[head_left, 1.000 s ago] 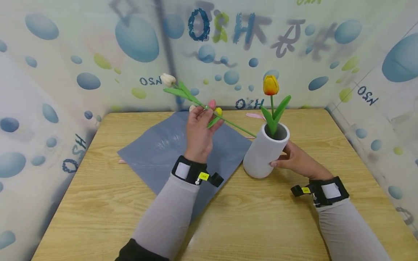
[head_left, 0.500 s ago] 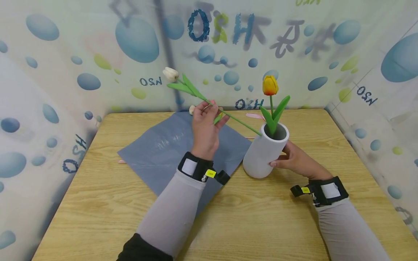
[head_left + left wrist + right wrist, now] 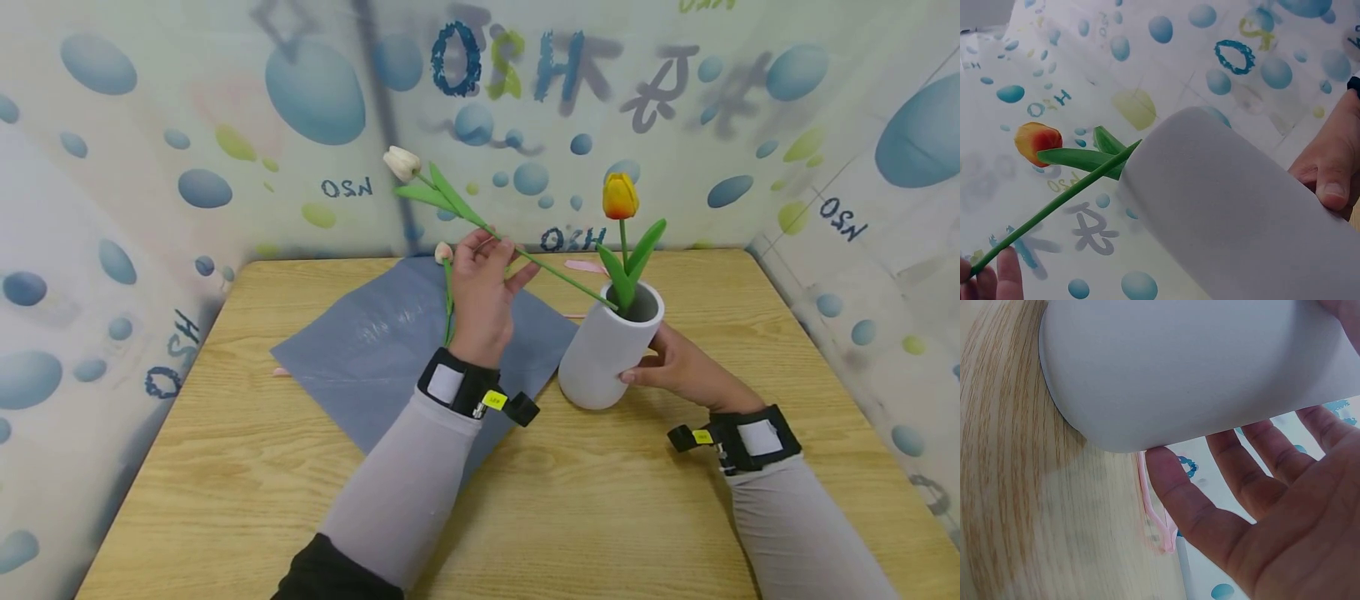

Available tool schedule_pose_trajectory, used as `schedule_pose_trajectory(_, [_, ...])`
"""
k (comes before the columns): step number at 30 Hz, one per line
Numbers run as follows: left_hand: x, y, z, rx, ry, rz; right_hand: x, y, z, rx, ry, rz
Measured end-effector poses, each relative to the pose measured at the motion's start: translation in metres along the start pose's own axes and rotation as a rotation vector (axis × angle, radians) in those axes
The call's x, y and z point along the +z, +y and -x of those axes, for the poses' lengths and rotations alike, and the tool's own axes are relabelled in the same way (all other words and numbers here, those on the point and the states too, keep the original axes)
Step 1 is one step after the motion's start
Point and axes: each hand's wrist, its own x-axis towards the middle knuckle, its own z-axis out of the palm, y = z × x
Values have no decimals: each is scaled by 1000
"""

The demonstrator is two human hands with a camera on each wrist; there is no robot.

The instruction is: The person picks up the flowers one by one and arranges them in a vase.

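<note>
One grey-blue sheet (image 3: 352, 333) lay flat at the left of the wooden surface (image 3: 585, 508). On it lay a pale pink tulip (image 3: 443, 252), bloom at the sheet's far edge, at ten o'clock of the left hand (image 3: 483, 292). That hand's thumb and fingers pinched the white tulip (image 3: 402, 163) partway along its stem: the bloom stood beyond them at ten o'clock, and the bare end ran out at four o'clock, a hold that seemed to suit aiming the thin tip. A pink ribbon (image 3: 587, 266) lay farther right, at ten o'clock of the mouth of the white vase (image 3: 600, 358). The stem's tip met the vase's lip, though how deep it reached was hard to tell. From the mouth an orange-yellow tulip (image 3: 621, 196) rose towards twelve o'clock, well apart from the left fingers. Rightmost, the right hand (image 3: 675, 367) gripped the vase from three o'clock, thumb in front and fingers behind, probably to steady it against the stem's push.
</note>
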Motion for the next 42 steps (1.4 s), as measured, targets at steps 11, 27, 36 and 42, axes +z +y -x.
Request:
schedule_pose_trajectory(11, [5,-2,4,139,-84,-103,1,0,-1,2,-4,0])
schedule_pose_trajectory(27, [19,2,14,243,-239,-282,0,-1,-1,0,-1,0])
schedule_pose_trajectory(36, [25,-5,19,270,-312,-389,1,-1,-1,0,9,24])
schedule_pose_trajectory(42, [27,-11,23,255,-358,-470,0,0,0,-6,8,19])
